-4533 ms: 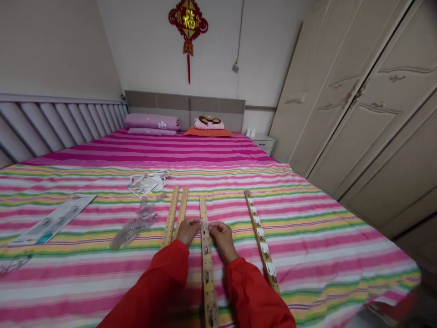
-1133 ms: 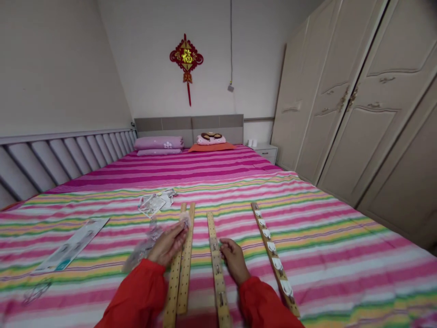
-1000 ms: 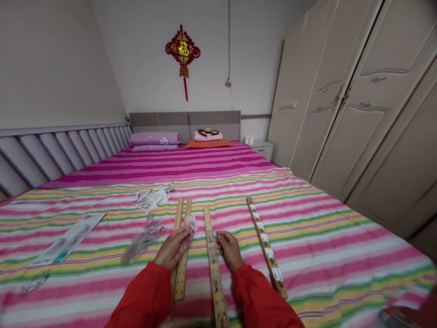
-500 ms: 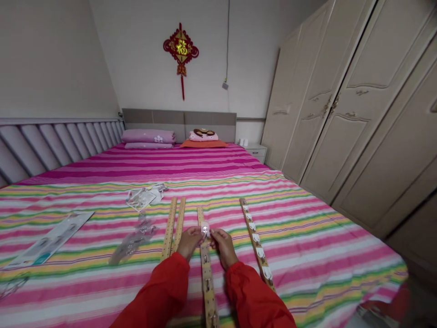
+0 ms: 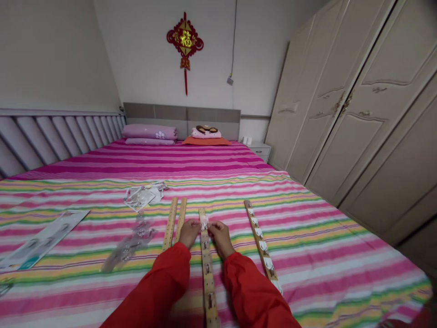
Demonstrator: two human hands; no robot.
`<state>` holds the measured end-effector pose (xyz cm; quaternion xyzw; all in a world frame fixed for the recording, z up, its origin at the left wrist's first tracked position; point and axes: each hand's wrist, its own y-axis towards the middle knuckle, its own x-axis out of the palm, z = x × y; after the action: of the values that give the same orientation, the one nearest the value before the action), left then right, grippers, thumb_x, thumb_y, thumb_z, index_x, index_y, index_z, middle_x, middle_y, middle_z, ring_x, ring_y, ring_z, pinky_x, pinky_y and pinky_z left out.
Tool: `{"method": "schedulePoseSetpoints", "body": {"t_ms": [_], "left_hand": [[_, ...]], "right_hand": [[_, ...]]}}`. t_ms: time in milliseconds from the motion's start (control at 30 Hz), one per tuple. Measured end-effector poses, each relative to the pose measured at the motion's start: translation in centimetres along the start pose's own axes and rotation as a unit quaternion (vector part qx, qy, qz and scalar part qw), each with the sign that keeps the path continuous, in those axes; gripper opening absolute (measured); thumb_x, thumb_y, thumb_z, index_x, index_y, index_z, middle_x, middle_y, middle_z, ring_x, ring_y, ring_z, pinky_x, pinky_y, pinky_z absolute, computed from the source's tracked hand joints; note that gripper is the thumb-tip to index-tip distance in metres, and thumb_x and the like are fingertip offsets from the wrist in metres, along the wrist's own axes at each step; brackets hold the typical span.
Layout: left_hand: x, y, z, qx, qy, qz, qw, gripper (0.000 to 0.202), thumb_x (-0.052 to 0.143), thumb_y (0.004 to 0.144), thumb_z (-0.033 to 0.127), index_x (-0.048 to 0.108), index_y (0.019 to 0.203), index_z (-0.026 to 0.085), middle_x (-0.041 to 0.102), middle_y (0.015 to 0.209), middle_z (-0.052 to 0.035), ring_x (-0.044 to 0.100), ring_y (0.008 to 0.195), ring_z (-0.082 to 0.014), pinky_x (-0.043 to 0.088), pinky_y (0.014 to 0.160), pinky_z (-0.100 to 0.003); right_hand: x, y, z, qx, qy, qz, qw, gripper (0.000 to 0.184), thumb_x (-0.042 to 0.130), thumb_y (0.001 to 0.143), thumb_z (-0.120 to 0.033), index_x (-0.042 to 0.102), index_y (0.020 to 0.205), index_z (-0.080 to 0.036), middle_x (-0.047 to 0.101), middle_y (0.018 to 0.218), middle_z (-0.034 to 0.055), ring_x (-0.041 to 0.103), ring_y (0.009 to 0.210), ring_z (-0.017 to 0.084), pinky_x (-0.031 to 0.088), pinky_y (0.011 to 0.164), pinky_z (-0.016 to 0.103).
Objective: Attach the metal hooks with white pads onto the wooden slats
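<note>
A long wooden strip (image 5: 207, 269) with small metal hooks lies lengthwise on the striped bed in front of me. My left hand (image 5: 189, 232) and my right hand (image 5: 219, 236) meet over its far part, both pinching a small clear adhesive hook (image 5: 204, 223) against the wood. Two bare wooden strips (image 5: 174, 222) lie just left of my left hand. Another strip (image 5: 259, 239) carrying several white hooks lies to the right of my right hand. Both sleeves are red.
Clear plastic hook packaging (image 5: 128, 241) and an opened packet (image 5: 141, 196) lie to the left, with a printed card (image 5: 37, 239) further left. Pillows (image 5: 150, 133) sit at the headboard. A wardrobe (image 5: 358, 114) stands along the right side.
My left hand came back from the plastic packaging on the left, carrying a small hook, and joined my right hand over the middle strip. The hands now sit further up the strip.
</note>
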<state>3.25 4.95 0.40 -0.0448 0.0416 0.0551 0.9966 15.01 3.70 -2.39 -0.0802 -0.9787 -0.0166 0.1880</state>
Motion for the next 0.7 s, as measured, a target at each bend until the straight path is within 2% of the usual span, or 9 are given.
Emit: {"method": "schedulePoseSetpoints", "body": {"t_ms": [267,700], "left_hand": [[-0.4,0.5,-0.9,0.004,0.068,0.022,0.997,0.012,0.061,0.055,0.025,0.052,0.050,0.018,0.052,0.045,0.0043,0.052,0.050,-0.0133,0.038,0.051,-0.023],[-0.3,0.9,-2.5,0.008,0.106,0.035,0.994,0.007,0.060,0.056,0.025,0.059,0.057,0.017,0.062,0.057,-0.0008,0.059,0.062,-0.0173,0.043,0.059,-0.025]], "right_hand": [[0.3,0.3,1.1,-0.006,-0.009,0.023,1.000,0.010,0.068,0.055,-0.025,0.063,0.056,-0.017,0.055,0.046,-0.0049,0.045,0.045,0.010,0.035,0.046,0.023],[0.2,0.1,1.6,-0.003,-0.007,0.024,1.000,0.010,0.066,0.056,-0.022,0.064,0.064,-0.017,0.062,0.055,-0.0023,0.055,0.053,0.014,0.043,0.053,0.025]]}}
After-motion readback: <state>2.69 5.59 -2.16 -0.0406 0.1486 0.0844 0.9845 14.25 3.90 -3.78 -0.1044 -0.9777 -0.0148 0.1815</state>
